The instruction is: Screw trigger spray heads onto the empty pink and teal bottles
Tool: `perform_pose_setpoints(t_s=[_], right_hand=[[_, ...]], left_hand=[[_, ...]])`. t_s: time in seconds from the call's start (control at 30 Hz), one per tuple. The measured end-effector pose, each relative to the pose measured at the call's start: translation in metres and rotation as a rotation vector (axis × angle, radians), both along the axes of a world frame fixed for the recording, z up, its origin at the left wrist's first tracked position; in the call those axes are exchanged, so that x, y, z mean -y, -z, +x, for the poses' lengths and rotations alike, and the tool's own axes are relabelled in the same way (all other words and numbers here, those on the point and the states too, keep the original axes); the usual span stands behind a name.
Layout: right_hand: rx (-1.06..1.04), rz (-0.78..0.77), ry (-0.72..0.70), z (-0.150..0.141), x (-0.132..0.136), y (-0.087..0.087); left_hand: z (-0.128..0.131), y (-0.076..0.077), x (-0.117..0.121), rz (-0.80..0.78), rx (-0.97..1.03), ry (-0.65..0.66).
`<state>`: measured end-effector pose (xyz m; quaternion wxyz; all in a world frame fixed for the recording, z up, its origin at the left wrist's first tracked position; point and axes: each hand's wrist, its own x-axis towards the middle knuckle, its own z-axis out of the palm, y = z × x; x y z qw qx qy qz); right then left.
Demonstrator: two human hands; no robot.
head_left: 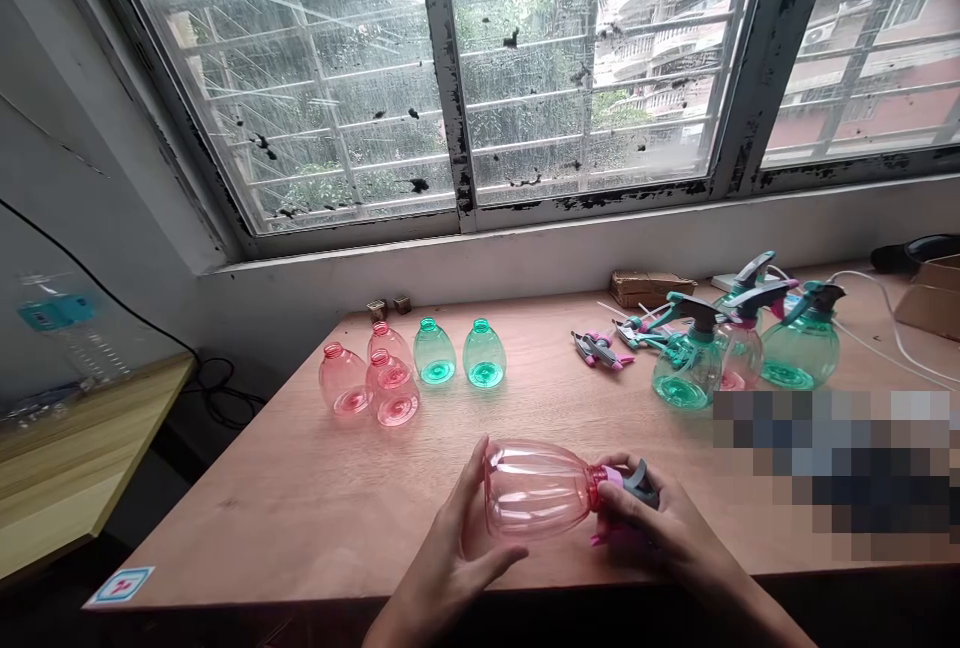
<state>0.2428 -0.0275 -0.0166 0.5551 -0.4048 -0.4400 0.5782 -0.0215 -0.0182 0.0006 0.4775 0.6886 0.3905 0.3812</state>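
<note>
I hold a clear pink plastic bottle [536, 488] sideways just above the wooden table [300, 498], near its front edge. My left hand [461, 543] cups the bottle's wide base, fingers and thumb wrapped round it. My right hand [652, 528] grips the neck end, closed on the grey and pink spray head [634, 483] fitted there. The trigger part is mostly hidden under my fingers.
Three open pink bottles [371, 388] and two green ones [459, 356] stand at the back left. Loose spray heads [604, 346] lie mid-right, beside several finished spray bottles [739, 348]. A cardboard box [930, 300], white cables and a small brown box [649, 288] sit by the wall.
</note>
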Motion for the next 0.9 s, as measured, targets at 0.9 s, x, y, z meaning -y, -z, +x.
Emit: perform_pose_setpoints(t_s=[0.9], right_hand=[[0.022, -0.028, 0.001, -0.0011, -0.0001, 0.0031]], left_hand=[[-0.0060, 0.0008, -0.0017, -0.067, 0.125, 0.068]])
